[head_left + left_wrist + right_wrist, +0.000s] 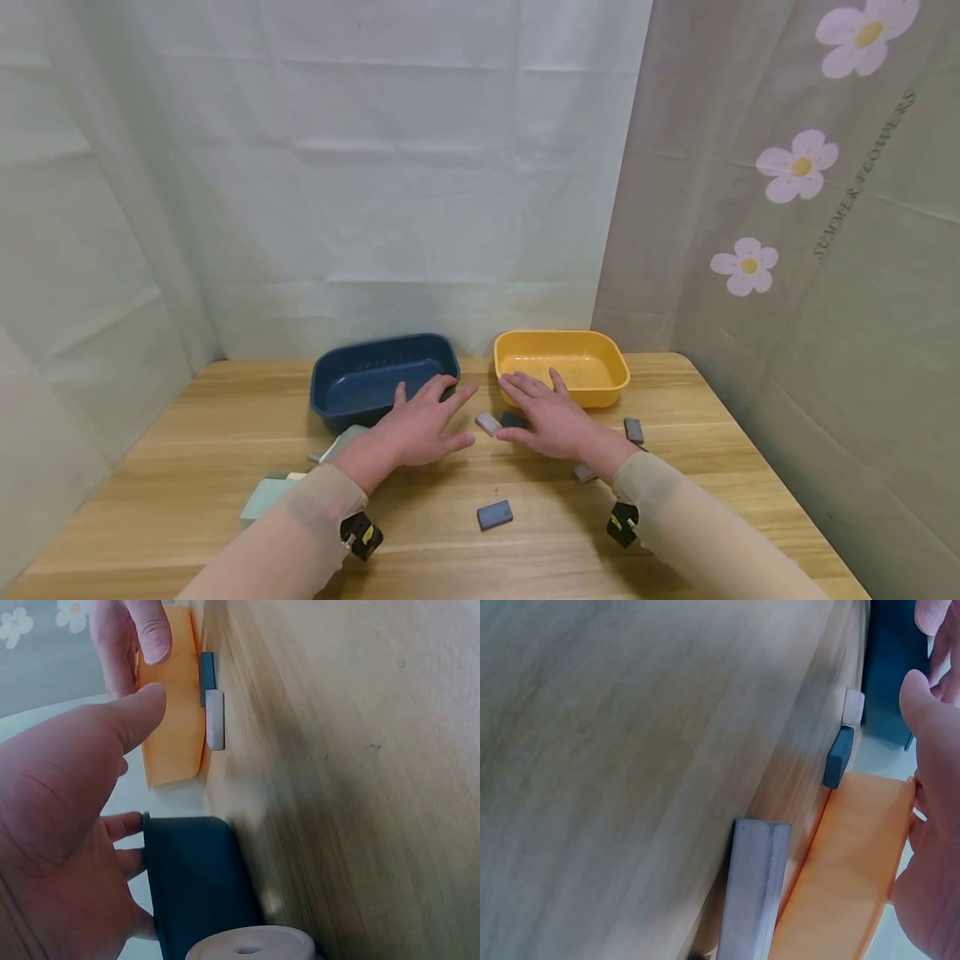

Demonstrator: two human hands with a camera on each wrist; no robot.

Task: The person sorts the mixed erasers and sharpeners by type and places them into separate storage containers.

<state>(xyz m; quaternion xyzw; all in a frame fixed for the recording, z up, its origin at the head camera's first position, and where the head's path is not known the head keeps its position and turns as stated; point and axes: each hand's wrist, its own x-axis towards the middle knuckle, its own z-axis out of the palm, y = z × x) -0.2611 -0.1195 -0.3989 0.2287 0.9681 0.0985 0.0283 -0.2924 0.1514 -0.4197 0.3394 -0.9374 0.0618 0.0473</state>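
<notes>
My left hand (423,427) is spread, palm down, over the near right side of a dark blue plastic bin (333,408). My right hand (551,421) reaches out flat, fingers extended, before the near left corner of a yellow plastic bin (603,398). Neither hand holds anything. Whether fingertips touch the bin rims, I cannot tell. Between the hands lie a pale small block (488,423) and a dark teal block (513,419), the latter partly covered by the right hand. Closer to me sits a blue-grey block (495,515) on the wooden table.
Right of my right wrist lie a dark grey block (633,431) and a greyish block (585,472), partly hidden by the arm. Beside my left forearm are a light teal boxy item (266,496) and a grey-green item (351,435). Curtains (390,208) hang behind the table.
</notes>
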